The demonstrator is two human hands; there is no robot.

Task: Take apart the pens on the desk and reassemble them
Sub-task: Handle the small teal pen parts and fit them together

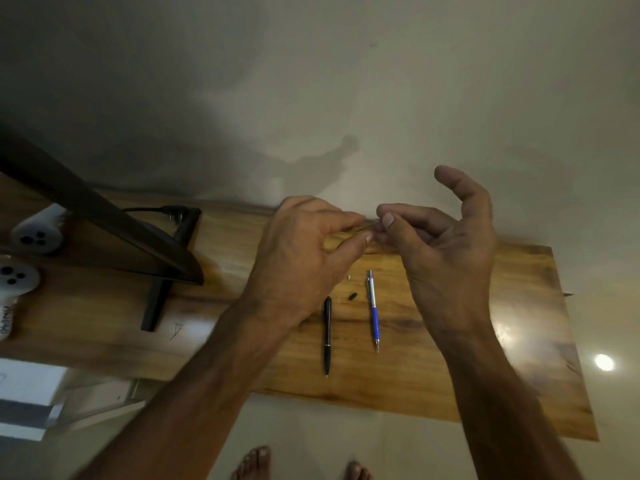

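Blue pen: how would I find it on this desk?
Find the wooden desk, then the gap between left forearm and right forearm. Two pens lie there. The blue pen is the right one, silver at its far end; the black pen is all dark.

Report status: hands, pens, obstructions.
Left hand and right hand both pinching a small part, mostly hidden. Black pen, blue pen lie on desk. Nothing blocking.

glossy wooden desk — blue plastic pen, metal tip
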